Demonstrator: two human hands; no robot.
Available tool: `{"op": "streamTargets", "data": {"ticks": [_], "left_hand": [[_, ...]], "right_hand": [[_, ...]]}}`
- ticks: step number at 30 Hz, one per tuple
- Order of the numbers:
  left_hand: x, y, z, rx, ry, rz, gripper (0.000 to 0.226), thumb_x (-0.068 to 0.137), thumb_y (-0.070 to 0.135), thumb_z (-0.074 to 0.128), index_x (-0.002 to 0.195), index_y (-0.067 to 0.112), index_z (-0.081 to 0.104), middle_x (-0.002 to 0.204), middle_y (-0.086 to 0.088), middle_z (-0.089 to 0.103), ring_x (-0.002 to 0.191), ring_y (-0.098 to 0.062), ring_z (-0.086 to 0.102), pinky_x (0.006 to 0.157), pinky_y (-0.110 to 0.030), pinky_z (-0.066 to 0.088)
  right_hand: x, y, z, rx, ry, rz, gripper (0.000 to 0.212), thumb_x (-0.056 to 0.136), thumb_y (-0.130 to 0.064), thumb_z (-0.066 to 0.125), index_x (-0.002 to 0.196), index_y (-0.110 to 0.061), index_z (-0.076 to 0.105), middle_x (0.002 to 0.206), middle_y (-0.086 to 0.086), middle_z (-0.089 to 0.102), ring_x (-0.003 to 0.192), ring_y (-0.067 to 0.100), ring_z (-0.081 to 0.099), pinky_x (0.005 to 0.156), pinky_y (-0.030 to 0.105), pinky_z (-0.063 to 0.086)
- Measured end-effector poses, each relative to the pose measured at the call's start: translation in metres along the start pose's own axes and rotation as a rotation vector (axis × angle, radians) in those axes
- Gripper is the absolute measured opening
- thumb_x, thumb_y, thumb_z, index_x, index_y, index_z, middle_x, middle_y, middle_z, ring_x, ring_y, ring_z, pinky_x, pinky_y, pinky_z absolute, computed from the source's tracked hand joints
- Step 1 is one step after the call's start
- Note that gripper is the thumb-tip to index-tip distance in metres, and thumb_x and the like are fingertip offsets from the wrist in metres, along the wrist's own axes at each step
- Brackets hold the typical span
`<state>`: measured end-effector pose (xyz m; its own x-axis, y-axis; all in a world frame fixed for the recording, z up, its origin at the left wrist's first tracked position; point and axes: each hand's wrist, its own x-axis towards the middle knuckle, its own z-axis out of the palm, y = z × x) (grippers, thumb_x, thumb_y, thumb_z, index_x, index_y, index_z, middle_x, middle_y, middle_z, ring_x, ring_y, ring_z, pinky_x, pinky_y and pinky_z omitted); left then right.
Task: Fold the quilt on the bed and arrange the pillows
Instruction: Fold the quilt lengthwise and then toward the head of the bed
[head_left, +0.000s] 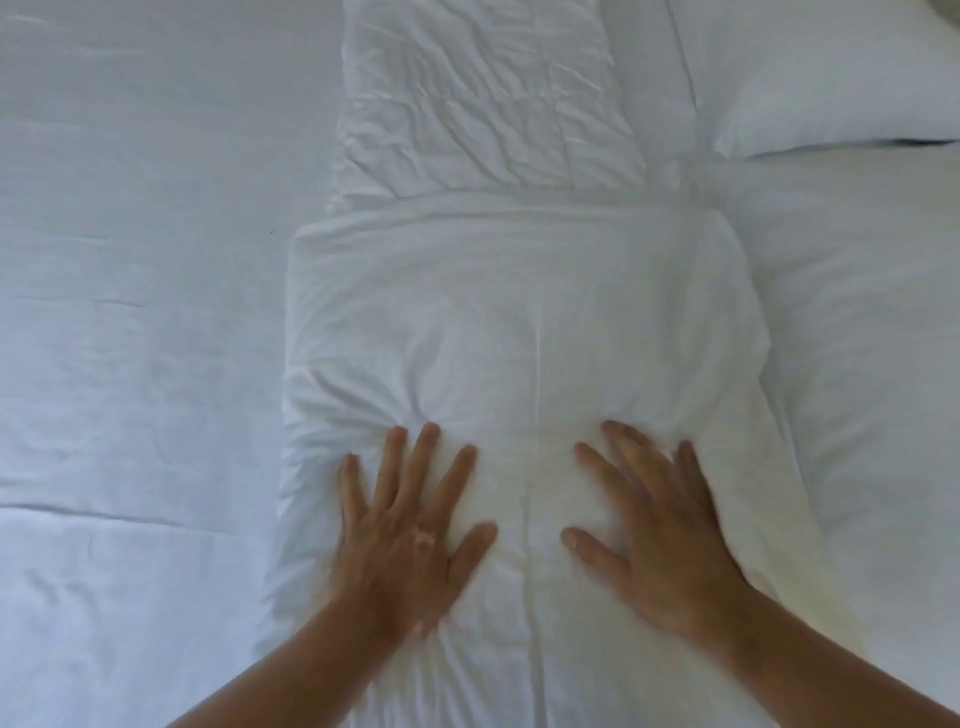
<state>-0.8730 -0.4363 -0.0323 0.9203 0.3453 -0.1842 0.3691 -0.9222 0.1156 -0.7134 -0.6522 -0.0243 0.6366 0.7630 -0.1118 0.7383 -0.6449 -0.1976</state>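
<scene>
1. The person is pressing both palms onto the near part of the folded quilt (519, 322). It is lying as a plump white band down the middle of the bed (130, 312), running from near to far.
2. This looks like the flattening stage of the fold. It is probably going best with even weight on both palms. Stroking outward from the centre crease toward the side edges should push trapped air out without dragging the top layer askew.
3. The far section of the quilt (483, 104) is showing heavy wrinkles, so smoothing is likely needing to carry on farther up.
4. The left hand (410, 519) is lying flat, fingers straight and spread apart, gripping nothing, forearm coming in from the near left.
5. The right hand (660, 525) is mirroring it just right of the crease, flat and splayed, slightly blurred, also holding nothing.
6. A pillow (831, 78) is resting at the far right, well apart from both hands, and looks not yet arranged.
</scene>
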Motion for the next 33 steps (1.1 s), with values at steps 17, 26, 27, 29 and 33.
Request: {"op": "streamTargets", "data": {"ticks": [17, 26, 27, 29, 33], "left_hand": [[0.199, -0.100, 0.012, 0.029, 0.108, -0.028, 0.075, 0.087, 0.080, 0.000, 0.154, 0.047, -0.010, 0.168, 0.006, -0.010, 0.154, -0.020, -0.013, 0.119, -0.064, -0.004], [0.126, -0.095, -0.034, -0.147, -0.007, -0.083, 0.079, 0.088, 0.080, 0.023, 0.156, 0.045, 0.006, 0.168, 0.009, -0.003, 0.154, -0.015, -0.005, 0.123, -0.054, 0.003], [0.101, -0.095, -0.034, -0.222, -0.010, -0.108, 0.082, 0.085, 0.083, 0.027, 0.156, 0.045, 0.010, 0.168, 0.010, -0.001, 0.154, -0.014, -0.004, 0.123, -0.053, 0.005], [0.039, -0.096, -0.030, -0.364, -0.027, -0.140, 0.090, 0.077, 0.090, 0.028, 0.155, 0.046, 0.016, 0.168, 0.011, 0.003, 0.154, -0.013, 0.001, 0.123, -0.051, 0.013], [-0.080, -0.085, -0.025, -0.679, -0.052, -0.289, 0.093, 0.068, 0.083, 0.058, 0.150, 0.058, 0.021, 0.163, 0.027, 0.003, 0.138, -0.021, 0.047, 0.103, -0.039, 0.050]], "right_hand": [[0.199, 0.093, 0.024, 0.121, 0.005, 0.129, 0.082, 0.089, -0.077, 0.019, 0.159, -0.038, 0.004, 0.169, -0.005, 0.004, 0.155, 0.017, 0.004, 0.124, 0.052, 0.002], [0.061, 0.049, -0.041, 0.311, -0.174, 0.274, 0.094, 0.078, -0.083, 0.038, 0.158, -0.037, 0.018, 0.167, -0.010, 0.011, 0.151, 0.003, 0.009, 0.120, 0.025, 0.009], [0.024, 0.044, -0.044, 0.327, -0.178, 0.305, 0.096, 0.075, -0.084, 0.037, 0.158, -0.038, 0.019, 0.166, -0.012, 0.012, 0.148, -0.002, 0.008, 0.119, 0.024, 0.009], [-0.045, 0.037, -0.045, 0.341, -0.199, 0.385, 0.099, 0.070, -0.093, 0.033, 0.155, -0.045, 0.016, 0.165, -0.020, 0.008, 0.147, -0.006, 0.005, 0.119, 0.026, 0.011], [-0.128, 0.031, -0.034, 0.408, -0.182, 0.557, 0.090, 0.066, -0.090, 0.043, 0.147, -0.060, 0.017, 0.160, -0.033, 0.007, 0.146, -0.006, 0.014, 0.117, 0.035, 0.025]]}}
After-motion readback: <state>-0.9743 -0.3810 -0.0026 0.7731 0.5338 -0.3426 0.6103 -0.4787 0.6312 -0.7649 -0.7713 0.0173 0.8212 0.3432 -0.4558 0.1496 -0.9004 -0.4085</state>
